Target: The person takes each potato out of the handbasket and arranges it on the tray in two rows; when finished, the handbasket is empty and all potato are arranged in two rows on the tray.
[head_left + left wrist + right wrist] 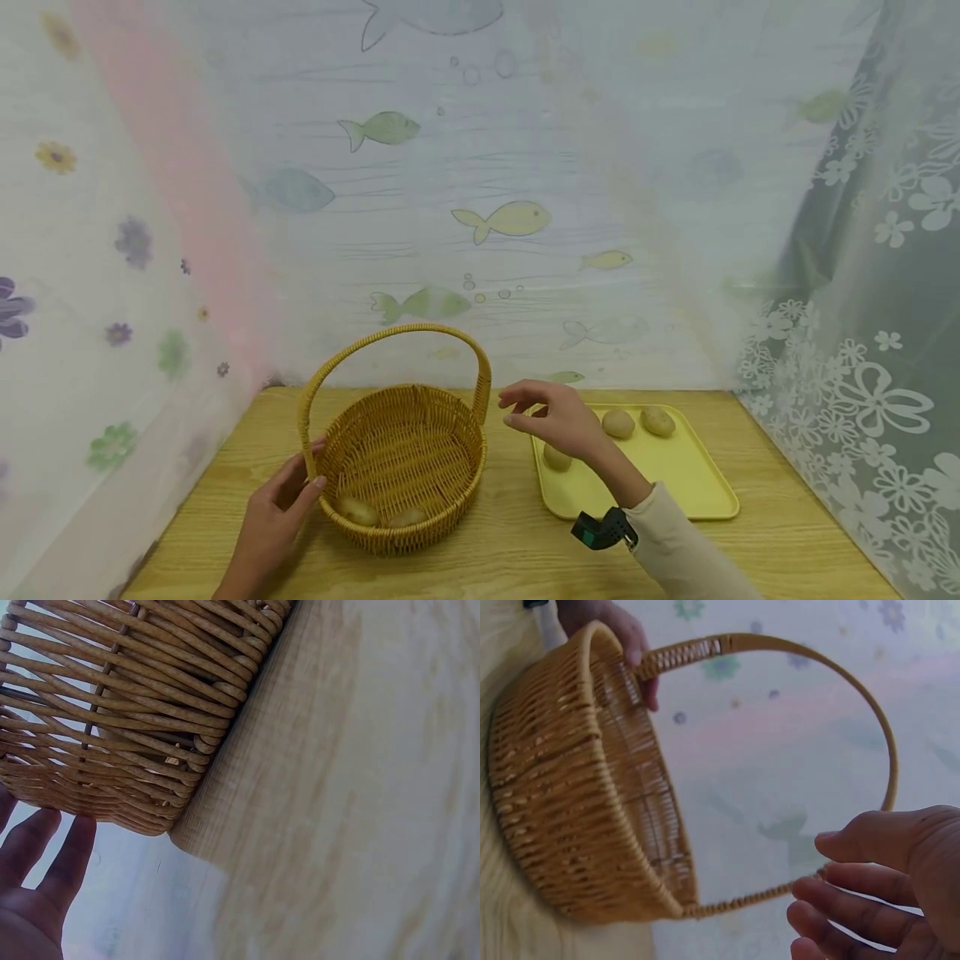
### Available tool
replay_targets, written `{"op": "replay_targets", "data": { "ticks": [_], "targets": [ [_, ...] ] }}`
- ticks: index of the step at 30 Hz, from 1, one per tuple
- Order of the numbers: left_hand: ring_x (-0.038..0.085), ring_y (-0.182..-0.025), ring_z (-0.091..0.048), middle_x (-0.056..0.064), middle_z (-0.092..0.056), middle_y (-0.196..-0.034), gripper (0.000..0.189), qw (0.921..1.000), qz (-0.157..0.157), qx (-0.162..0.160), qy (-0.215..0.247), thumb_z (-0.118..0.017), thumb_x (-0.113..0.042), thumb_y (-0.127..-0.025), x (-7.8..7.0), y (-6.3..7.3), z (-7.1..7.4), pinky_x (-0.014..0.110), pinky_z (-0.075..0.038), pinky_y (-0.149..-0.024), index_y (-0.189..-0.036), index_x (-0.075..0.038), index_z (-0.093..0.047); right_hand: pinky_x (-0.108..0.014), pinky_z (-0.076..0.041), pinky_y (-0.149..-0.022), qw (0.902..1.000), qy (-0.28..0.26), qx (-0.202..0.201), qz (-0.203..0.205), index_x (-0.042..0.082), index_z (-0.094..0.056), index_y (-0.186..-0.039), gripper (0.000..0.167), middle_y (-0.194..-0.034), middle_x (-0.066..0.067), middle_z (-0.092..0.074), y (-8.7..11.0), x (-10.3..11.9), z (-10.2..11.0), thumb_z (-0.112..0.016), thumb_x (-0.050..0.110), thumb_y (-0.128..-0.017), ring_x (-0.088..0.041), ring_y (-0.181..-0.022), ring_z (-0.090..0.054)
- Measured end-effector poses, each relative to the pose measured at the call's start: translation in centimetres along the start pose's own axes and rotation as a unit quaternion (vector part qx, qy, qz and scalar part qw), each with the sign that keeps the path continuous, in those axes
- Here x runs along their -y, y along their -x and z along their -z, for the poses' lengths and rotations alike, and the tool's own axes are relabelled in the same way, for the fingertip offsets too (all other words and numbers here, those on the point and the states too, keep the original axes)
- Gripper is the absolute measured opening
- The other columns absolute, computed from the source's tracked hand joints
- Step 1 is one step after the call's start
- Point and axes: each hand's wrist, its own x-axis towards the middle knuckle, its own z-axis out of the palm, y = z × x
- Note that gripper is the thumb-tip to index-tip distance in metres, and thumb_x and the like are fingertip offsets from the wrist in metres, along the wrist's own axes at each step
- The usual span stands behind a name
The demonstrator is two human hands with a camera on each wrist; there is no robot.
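Note:
A round wicker basket (408,442) with a tall arched handle stands on the left of the table, two potatoes (357,511) lying inside near its front wall. At the basket's left side, my left hand (273,508) grips the rim by the foot of the handle, thumb over the edge. The left wrist view shows its fingertips (79,832) against the weave. Between basket and tray hovers my right hand (558,421), holding nothing, its fingers loosely bent and apart from the thumb. A yellow tray (652,483) bears several potatoes (618,423), some partly behind the right hand.
Both basket and tray rest on a wooden table (510,550). A pale curtain printed with fish (517,218) hangs along the back edge. Flowered curtains (120,333) close in both sides. The right wrist carries a black strap device (600,530).

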Motion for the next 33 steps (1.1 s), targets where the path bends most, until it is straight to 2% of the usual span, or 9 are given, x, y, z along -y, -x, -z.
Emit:
{"op": "replay_targets", "data": {
  "ticks": [4,11,13,18,23,33],
  "targets": [
    [0.008,-0.139,-0.048,0.019,-0.050,-0.154,0.047,0.9999,-0.006,0.010,0.012,-0.059,0.001,-0.106,0.1,0.0,0.1,0.017,-0.042,-0.105,-0.152,-0.002,-0.052,-0.041,-0.060,-0.083,0.9995,-0.011,0.022,0.020,0.007,-0.071,-0.130,0.032,-0.119,-0.008,-0.072,-1.2,1.0,-0.9,-0.071,0.021,-0.102,-0.018,-0.101,-0.068],
    [0.010,-0.141,-0.047,0.019,-0.049,-0.154,0.049,0.9994,-0.004,0.022,0.025,-0.059,0.001,-0.106,0.2,-0.1,-0.1,0.018,-0.043,-0.106,-0.154,-0.002,-0.049,-0.035,-0.061,-0.080,0.9968,-0.029,0.059,0.047,0.010,-0.072,-0.129,0.029,-0.117,-0.008,-0.072,-3.1,2.1,-2.8,-0.073,0.017,-0.101,-0.015,-0.100,-0.068],
    [0.010,-0.141,-0.047,0.019,-0.049,-0.155,0.050,0.9992,-0.006,0.028,0.028,-0.058,0.002,-0.106,0.4,-0.1,-0.1,0.019,-0.043,-0.106,-0.155,-0.002,-0.048,-0.034,-0.060,-0.076,0.9962,-0.022,0.070,0.048,0.011,-0.073,-0.128,0.028,-0.117,-0.008,-0.072,-3.6,2.4,-3.4,-0.074,0.018,-0.100,-0.013,-0.098,-0.068],
    [0.012,-0.143,-0.045,0.020,-0.047,-0.156,0.051,0.9984,-0.011,0.040,0.039,-0.057,0.003,-0.106,0.7,-0.1,0.0,0.021,-0.042,-0.107,-0.156,-0.001,-0.046,-0.031,-0.058,-0.078,0.9927,-0.018,0.111,0.043,0.010,-0.073,-0.127,0.028,-0.116,-0.008,-0.073,-5.1,3.0,-4.9,-0.074,0.018,-0.100,-0.010,-0.095,-0.067],
    [0.013,-0.144,-0.044,0.021,-0.046,-0.157,0.052,0.9978,-0.009,0.046,0.047,-0.057,0.002,-0.106,0.8,-0.1,0.1,0.021,-0.042,-0.108,-0.156,0.000,-0.045,-0.030,-0.057,-0.087,0.9868,-0.040,0.149,0.050,0.007,-0.072,-0.127,0.028,-0.116,-0.011,-0.074,-6.4,3.0,-6.5,-0.073,0.014,-0.100,-0.009,-0.098,-0.068],
    [0.014,-0.145,-0.042,0.021,-0.044,-0.158,0.051,0.9975,-0.005,0.047,0.053,-0.057,0.001,-0.107,0.9,0.0,0.2,0.021,-0.041,-0.109,-0.156,0.000,-0.045,-0.025,-0.056,-0.088,0.9759,-0.062,0.206,0.038,0.008,-0.073,-0.125,0.026,-0.116,-0.006,-0.075,-8.3,2.6,-9.4,-0.074,0.011,-0.099,-0.005,-0.099,-0.069]
  ]
}}
